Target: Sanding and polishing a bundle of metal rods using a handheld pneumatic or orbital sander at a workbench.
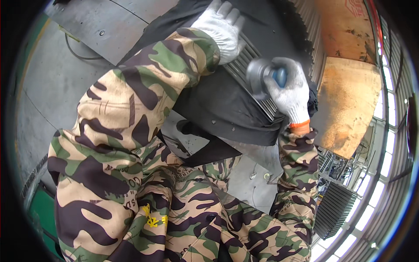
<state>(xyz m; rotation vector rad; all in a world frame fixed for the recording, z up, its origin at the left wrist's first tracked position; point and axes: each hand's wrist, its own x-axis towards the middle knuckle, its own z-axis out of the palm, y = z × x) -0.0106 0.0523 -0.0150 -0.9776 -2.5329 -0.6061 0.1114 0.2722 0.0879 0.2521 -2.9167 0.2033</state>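
Note:
My left hand [221, 29], in a white knit glove, lies with fingers outstretched at the upper end of a row of grey metal bars [248, 54]. Its palm faces down over the bars and the black cloth [209, 102] around them. A second white glove with an orange cuff covers my right hand [293, 87]. Its fingers wrap round the blue handle [279, 77] of a hand tool with a rounded grey head [258, 78]. Motion blurs that head, so its exact kind does not show. It is over the bars, and contact with them cannot be made out.
A flat metal plate [102, 28] extends at the upper left above a grey floor [52, 87]. Corrugated metal [305, 22] and brown boards [349, 100] border the right side. A dark ribbed block [335, 209] stands at the lower right.

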